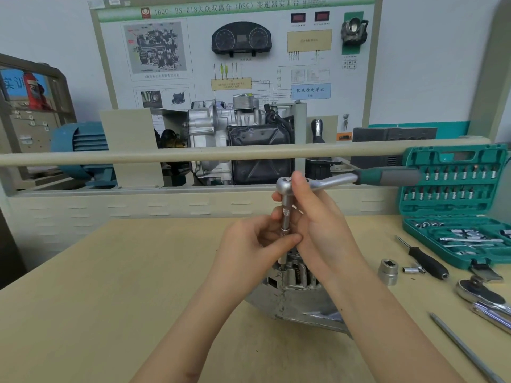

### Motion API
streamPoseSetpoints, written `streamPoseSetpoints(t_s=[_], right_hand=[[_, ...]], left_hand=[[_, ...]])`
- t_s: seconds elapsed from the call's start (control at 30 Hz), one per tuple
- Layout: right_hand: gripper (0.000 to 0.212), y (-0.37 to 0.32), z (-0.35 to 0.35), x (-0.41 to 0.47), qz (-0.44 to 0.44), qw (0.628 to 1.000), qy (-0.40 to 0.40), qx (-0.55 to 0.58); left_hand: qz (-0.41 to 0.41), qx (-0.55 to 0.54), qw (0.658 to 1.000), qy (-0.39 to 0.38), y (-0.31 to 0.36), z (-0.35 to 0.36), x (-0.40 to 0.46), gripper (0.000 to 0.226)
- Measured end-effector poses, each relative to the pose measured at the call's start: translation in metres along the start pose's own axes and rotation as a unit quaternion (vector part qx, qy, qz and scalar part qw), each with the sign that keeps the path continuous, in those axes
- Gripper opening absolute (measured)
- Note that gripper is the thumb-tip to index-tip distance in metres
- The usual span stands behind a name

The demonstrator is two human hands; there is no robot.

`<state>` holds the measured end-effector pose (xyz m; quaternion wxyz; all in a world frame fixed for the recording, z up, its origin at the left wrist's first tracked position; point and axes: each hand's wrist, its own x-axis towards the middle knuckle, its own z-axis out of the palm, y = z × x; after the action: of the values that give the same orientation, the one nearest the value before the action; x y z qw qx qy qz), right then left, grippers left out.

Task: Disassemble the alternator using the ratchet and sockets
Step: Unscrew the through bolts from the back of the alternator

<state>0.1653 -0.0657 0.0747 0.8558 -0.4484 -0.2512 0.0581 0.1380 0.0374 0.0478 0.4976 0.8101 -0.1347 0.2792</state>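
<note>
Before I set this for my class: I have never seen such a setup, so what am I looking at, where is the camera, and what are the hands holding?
This is one view from a camera worn on the person's head. The left hand pinches the extension bar; the right hand holds it at the ratchet. The bar stands on the alternator on the table. To the right lie a loose socket, a screwdriver and an open green tool case.
</note>
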Motion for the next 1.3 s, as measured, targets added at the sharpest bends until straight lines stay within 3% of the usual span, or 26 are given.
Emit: streamPoseSetpoints(t_s=[0.1, 0.23, 0.33, 0.5, 0.67, 0.8, 0.9, 1.1, 1.3], right_hand=[[0.028, -0.003, -0.002, -0.001, -0.020, 1.000, -0.012, 0.001], [0.040, -0.005, -0.003, -0.001, -0.004, 1.000, -0.007, -0.008], [0.041, -0.006, -0.002, -0.001, 0.015, 1.000, -0.004, -0.010], [0.039, -0.005, -0.003, 0.000, 0.010, 1.000, 0.012, -0.010], [0.041, -0.003, -0.003, -0.001, -0.028, 0.998, 0.036, -0.048], [0.040, -0.004, -0.003, 0.000, 0.001, 0.999, 0.022, -0.030], [0.040, -0.005, -0.005, 0.002, 0.013, 0.999, 0.024, -0.023], [0.023, -0.005, -0.006, 0.001, -0.018, 0.999, 0.038, -0.028], [0.038, -0.004, -0.003, 0.001, 0.003, 1.000, 0.014, -0.008]], left_hand=[[0.011, 0.022, 1.000, 0.012, 0.001, 0.003, 0.000, 0.012], [0.004, -0.002, 1.000, -0.028, 0.002, -0.001, -0.001, 0.002], [0.015, 0.012, 0.999, -0.050, 0.002, 0.000, -0.003, 0.011], [0.014, 0.010, 1.000, -0.006, -0.001, 0.005, -0.003, 0.008], [0.005, 0.008, 0.999, 0.034, -0.002, 0.010, -0.004, 0.023], [-0.005, 0.000, 1.000, -0.011, 0.000, 0.003, -0.002, 0.007], [0.009, 0.002, 0.999, -0.048, 0.003, 0.001, -0.002, 0.016], [0.016, 0.029, 0.999, 0.010, 0.001, 0.004, -0.003, 0.016], [0.003, 0.023, 1.000, 0.006, 0.003, 0.001, -0.002, 0.006]])
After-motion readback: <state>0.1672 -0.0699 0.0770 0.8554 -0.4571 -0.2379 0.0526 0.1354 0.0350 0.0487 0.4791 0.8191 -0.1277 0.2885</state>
